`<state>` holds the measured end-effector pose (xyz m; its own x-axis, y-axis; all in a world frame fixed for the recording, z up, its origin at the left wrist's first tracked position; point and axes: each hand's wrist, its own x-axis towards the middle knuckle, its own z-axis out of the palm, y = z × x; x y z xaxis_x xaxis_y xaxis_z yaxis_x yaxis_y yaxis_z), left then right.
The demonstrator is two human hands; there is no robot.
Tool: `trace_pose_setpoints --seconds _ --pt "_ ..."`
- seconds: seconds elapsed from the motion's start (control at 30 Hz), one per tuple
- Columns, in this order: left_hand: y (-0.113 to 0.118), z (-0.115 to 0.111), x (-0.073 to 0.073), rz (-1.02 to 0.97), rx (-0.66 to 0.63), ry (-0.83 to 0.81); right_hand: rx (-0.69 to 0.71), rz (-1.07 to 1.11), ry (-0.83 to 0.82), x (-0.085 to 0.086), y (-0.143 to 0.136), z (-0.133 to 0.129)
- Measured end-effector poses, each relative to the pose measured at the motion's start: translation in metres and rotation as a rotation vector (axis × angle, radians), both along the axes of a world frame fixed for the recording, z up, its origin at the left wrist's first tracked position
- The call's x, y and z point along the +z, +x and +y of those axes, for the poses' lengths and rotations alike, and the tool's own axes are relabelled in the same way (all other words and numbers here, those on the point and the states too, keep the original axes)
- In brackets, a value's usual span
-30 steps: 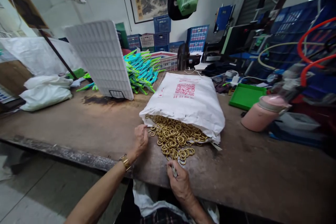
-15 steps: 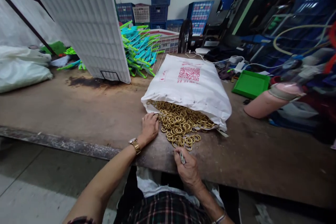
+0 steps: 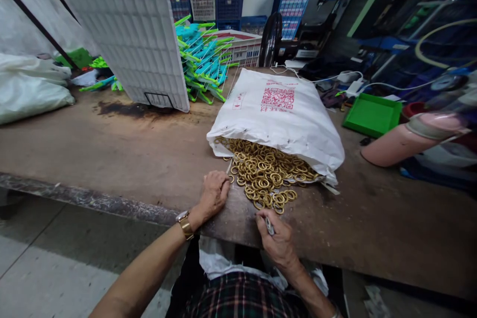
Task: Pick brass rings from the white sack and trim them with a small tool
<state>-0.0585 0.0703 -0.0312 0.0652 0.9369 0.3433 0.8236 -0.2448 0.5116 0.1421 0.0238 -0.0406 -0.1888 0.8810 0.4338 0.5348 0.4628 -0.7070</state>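
A white sack with red print lies on the brown table, its open mouth towards me. Many brass-coloured rings spill out of it. My left hand rests on the table left of the rings, fingers curled, with one ring at its fingertips. Near the table's front edge, my right hand is closed round a small metallic tool, just below the nearest rings. Most of that tool is hidden in the hand.
A white ribbed panel stands at the left rear, beside green and turquoise plastic pieces. A green tray and a pink bottle are on the right. A pale bag lies far left; a fan stands behind.
My left hand has drawn back from the sack's mouth towards me. My right hand still holds the tool near the front edge. The whole view has shifted slightly.
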Motion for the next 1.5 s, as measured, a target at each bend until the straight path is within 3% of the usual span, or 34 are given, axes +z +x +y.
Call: trace_pose_setpoints --seconds 0.13,0.37,0.57,0.83,1.03,1.27,1.37,1.5 --pt "-0.007 0.018 -0.002 -0.076 0.194 0.047 -0.002 -0.012 0.027 0.002 -0.001 0.0" --pt "-0.008 0.054 0.002 0.209 0.337 -0.117 0.007 0.015 0.042 0.0 0.0 0.001" --pt "-0.004 0.07 0.002 0.321 0.272 -0.136 0.016 0.032 0.047 0.0 0.0 0.001" --pt "-0.006 0.091 0.0 0.353 0.085 -0.14 0.016 0.01 0.009 0.001 0.0 0.001" --pt "-0.005 0.079 -0.001 0.368 0.016 -0.139 0.02 -0.006 0.012 -0.002 -0.001 0.001" --pt "-0.001 0.043 -0.007 0.254 -0.155 -0.039 0.04 -0.019 0.057 -0.007 -0.001 0.002" --pt "-0.012 0.042 -0.009 0.191 0.027 -0.036 0.041 -0.017 0.059 -0.009 0.0 0.002" --pt "-0.041 0.063 -0.006 0.205 0.305 -0.066 0.039 -0.006 0.054 -0.009 -0.001 0.002"
